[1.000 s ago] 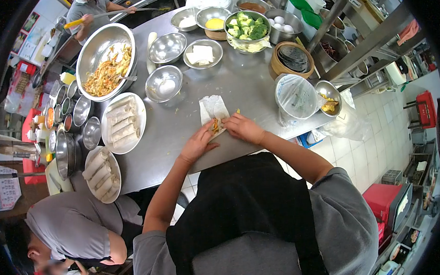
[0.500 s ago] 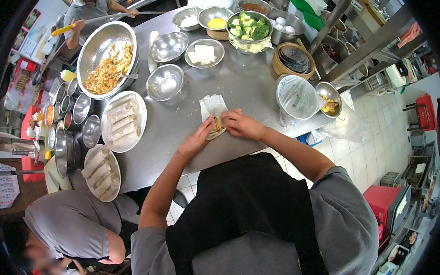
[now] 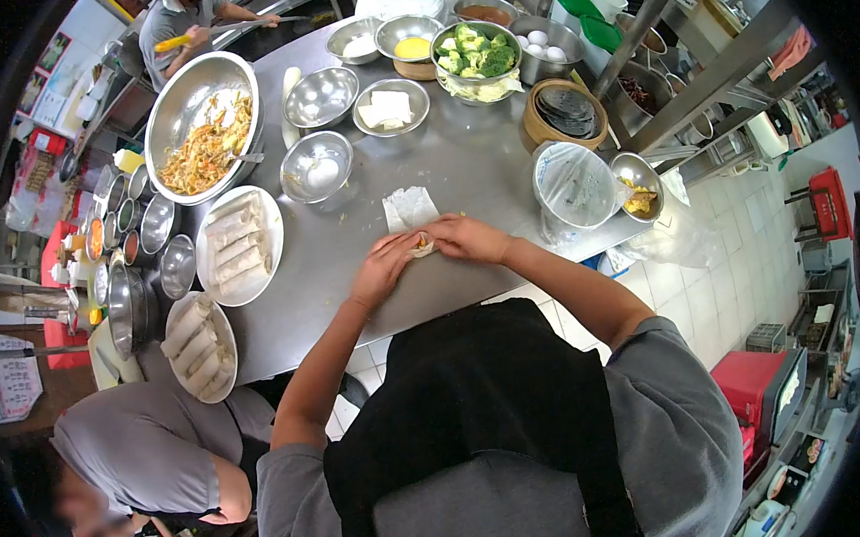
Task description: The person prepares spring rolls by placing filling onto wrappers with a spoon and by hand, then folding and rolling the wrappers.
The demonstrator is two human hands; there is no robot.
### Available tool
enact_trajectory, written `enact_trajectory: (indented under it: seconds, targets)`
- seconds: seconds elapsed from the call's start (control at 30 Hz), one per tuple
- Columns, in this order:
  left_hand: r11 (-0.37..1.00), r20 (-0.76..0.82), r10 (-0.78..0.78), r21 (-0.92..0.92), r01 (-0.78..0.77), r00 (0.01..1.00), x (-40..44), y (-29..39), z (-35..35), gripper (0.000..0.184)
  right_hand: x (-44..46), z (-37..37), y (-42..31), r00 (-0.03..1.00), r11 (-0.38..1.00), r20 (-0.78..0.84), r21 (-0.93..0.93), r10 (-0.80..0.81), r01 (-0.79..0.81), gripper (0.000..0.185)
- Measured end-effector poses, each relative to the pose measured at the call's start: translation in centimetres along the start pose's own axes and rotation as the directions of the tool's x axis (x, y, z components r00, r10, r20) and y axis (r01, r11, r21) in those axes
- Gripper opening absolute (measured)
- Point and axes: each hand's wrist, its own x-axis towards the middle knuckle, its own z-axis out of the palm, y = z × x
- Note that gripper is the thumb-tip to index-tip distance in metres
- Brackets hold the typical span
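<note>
On the steel table in front of me lies a thin white spring roll wrapper (image 3: 408, 206), its far flap flat. The near part is folded over an orange and yellow filling (image 3: 424, 241), of which a little shows between my fingers. My left hand (image 3: 387, 264) grips the rolled part from the left, fingers bent over it. From the right, my right hand (image 3: 474, 239) holds the same roll, fingertips almost meeting those of the left. Both thumbs are mostly hidden.
Finished rolls lie on two white plates (image 3: 275, 240) (image 3: 229, 373) at left. Behind stand a large bowl of shredded filling (image 3: 205, 144), small steel bowls (image 3: 321, 98), a broccoli bowl (image 3: 477, 57) and a plastic-lined tub (image 3: 575, 188). One person sits at lower left; another stands at the far table end.
Both hands have come closer together over the wrapper, and its near edge is now folded over the filling, covering most of it. The far person's hands and long-handled tool have shifted.
</note>
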Motion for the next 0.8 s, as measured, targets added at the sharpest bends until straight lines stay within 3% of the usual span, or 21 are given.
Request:
enact_trajectory:
  seconds: [0.1,0.17,0.4,0.6,0.8]
  targets:
    - [0.989,-0.036,-0.093,-0.120,0.088,0.995,0.1,0.3,0.3,0.036,-0.1,-0.6,-0.3,1.000,0.999,-0.011,0.039,0.003,-0.003,0.027]
    - [0.967,-0.052,-0.179,-0.195,0.165,0.983,0.1,0.5,0.5,0.035,-0.1,-0.7,-0.2,0.994,0.992,0.007,0.062,0.109,-0.109,0.021]
    - [0.953,-0.043,-0.230,-0.214,0.216,0.972,0.7,0.4,0.5,0.033,0.3,-0.8,-0.8,0.968,0.948,-0.079,0.236,0.239,-0.215,0.019]
    - [0.942,-0.117,-0.277,-0.228,0.246,0.954,1.2,0.9,1.1,0.031,0.6,-0.1,1.0,0.990,0.993,-0.082,0.054,0.114,-0.109,0.020]
    - [0.958,-0.205,-0.256,-0.186,0.219,0.945,1.2,1.4,2.3,0.030,1.7,0.1,1.5,0.994,0.991,-0.065,0.110,0.084,-0.077,0.016]
